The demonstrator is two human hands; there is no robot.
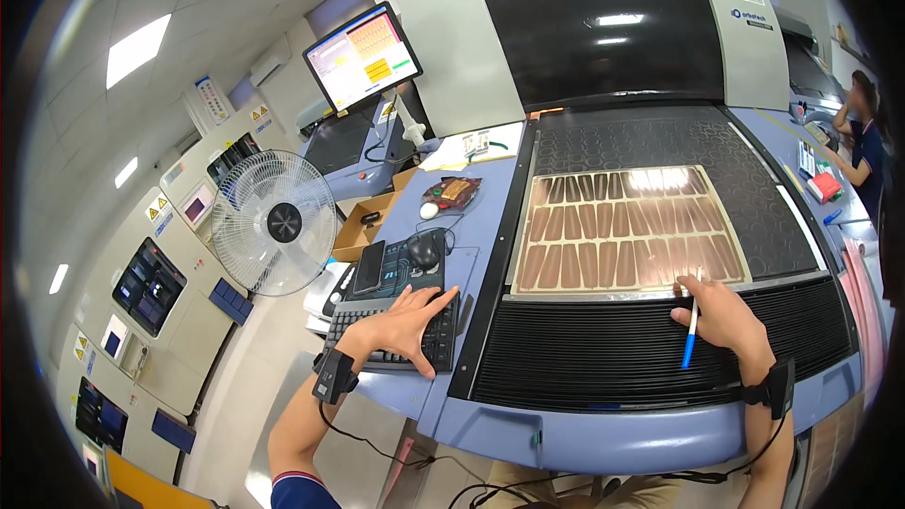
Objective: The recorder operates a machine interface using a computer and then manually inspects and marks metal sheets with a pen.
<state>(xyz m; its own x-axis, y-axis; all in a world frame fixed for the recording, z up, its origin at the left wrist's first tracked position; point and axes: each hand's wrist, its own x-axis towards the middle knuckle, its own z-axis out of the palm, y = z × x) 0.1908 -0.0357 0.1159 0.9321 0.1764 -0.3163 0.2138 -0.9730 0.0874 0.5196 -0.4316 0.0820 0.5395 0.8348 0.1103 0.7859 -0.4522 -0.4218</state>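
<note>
My left hand (398, 323) hovers over or rests on a black keyboard (439, 337), its fingers spread with nothing in them; it hides part of the keys. In my right hand (731, 319) is a white pen with a blue end (693, 328), the blue end pointing toward me. The fingertips of that hand are at the near edge of a flat panel (617, 243) with rows of copper-brown tapered strips in a pale frame. This panel lies on the dark patterned bed (754, 193) of a large machine, just beyond its black ribbed front section (603, 358).
Beyond the keyboard are a black mouse (426, 248), a dark phone (370, 267) and a dark red packet (452, 193). A lit monitor (363, 55) stands behind them. At left is a standing fan (275, 223). Another person (863, 146) is at far right. Cables hang from both wrist bands.
</note>
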